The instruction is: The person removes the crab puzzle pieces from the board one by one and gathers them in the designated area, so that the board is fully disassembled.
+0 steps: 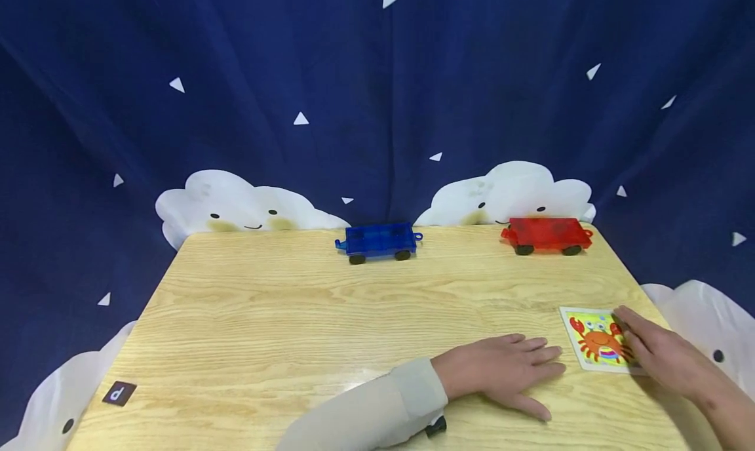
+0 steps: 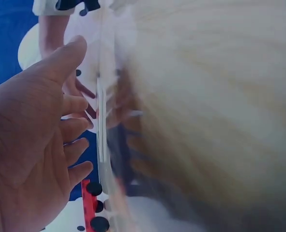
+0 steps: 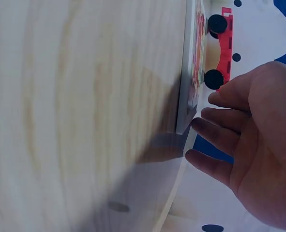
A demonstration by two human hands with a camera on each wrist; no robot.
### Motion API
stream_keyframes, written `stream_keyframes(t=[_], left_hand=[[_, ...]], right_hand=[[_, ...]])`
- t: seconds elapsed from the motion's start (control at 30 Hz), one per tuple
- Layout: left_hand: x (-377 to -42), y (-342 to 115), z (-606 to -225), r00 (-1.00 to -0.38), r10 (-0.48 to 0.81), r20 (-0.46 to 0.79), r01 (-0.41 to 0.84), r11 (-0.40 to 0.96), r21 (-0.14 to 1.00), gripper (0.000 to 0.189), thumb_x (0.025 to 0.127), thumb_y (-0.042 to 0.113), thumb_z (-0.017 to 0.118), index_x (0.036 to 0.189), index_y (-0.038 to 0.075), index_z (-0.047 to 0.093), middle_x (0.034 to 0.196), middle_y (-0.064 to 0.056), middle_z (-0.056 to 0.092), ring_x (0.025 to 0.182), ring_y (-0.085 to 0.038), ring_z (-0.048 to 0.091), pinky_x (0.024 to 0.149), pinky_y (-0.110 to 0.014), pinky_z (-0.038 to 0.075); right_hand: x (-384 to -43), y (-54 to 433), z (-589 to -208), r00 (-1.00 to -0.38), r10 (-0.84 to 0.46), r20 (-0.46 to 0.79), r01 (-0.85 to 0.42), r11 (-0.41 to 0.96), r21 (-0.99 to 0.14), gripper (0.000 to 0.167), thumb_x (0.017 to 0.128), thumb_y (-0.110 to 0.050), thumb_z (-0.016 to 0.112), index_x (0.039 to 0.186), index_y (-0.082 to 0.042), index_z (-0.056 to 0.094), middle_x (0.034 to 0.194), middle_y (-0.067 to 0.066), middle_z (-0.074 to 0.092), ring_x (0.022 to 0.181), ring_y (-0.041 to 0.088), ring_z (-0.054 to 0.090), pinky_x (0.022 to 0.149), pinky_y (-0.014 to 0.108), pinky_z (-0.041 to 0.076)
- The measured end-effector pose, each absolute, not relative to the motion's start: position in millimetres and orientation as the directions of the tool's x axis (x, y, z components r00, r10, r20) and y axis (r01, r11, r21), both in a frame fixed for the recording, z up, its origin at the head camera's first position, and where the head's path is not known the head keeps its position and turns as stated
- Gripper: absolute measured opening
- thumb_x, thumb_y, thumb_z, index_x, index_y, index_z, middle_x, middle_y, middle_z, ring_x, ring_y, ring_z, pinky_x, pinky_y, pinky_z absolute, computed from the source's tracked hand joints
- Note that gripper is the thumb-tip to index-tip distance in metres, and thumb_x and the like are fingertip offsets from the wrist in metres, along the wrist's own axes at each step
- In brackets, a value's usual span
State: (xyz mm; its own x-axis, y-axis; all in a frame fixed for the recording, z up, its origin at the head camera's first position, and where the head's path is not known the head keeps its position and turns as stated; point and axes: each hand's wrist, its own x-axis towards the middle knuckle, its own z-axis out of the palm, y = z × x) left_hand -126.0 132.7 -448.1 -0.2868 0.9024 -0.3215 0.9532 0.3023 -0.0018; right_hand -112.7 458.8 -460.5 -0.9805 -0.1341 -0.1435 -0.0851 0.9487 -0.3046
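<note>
A square picture board (image 1: 598, 343) with an orange crab on yellow sits at the right of the table. My right hand (image 1: 669, 359) is at its right edge, its fingertips overlapping the crab picture's side. From the right wrist view, that hand's fingers (image 3: 215, 137) are relaxed and close to the board's near corner. My left hand (image 1: 513, 372) hovers palm down left of the board, fingers spread toward it and holding nothing. In the left wrist view the board (image 2: 101, 121) appears edge-on beyond the left fingertips.
A blue toy wagon (image 1: 380, 240) on black wheels stands at the table's back middle, and a red toy wagon (image 1: 550, 235) at the back right. A small black letter tile (image 1: 120, 393) lies near the left edge. Behind hangs a dark blue curtain (image 1: 377, 97).
</note>
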Motion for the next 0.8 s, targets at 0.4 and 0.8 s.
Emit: stream_keyframes(t=[0.4, 0.8], left_hand=[[-128, 177, -457, -0.330, 0.860, -0.391, 0.932, 0.362, 0.010, 0.079, 0.097, 0.077, 0.020, 0.163, 0.041, -0.004, 0.164, 0.023, -0.017, 0.147, 0.004, -0.017, 0.117, -0.018, -0.005], [-125, 183, -455, -0.360, 0.850, -0.385, 0.926, 0.376, -0.036, 0.079, 0.097, 0.077, 0.018, 0.164, 0.041, -0.002, 0.165, 0.026, -0.008, 0.149, 0.003, -0.012, 0.120, -0.022, -0.002]], right_hand=[[-109, 463, -462, -0.984, -0.149, -0.099, -0.112, 0.944, -0.311, 0.047, 0.107, -0.009, 0.045, 0.147, 0.015, 0.038, 0.138, 0.046, 0.044, 0.119, 0.066, 0.047, 0.091, 0.073, 0.040], [-111, 461, -459, -0.980, -0.153, -0.128, -0.105, 0.941, -0.321, 0.047, 0.106, -0.009, 0.045, 0.146, 0.015, 0.040, 0.138, 0.044, 0.046, 0.119, 0.063, 0.048, 0.090, 0.073, 0.041]])
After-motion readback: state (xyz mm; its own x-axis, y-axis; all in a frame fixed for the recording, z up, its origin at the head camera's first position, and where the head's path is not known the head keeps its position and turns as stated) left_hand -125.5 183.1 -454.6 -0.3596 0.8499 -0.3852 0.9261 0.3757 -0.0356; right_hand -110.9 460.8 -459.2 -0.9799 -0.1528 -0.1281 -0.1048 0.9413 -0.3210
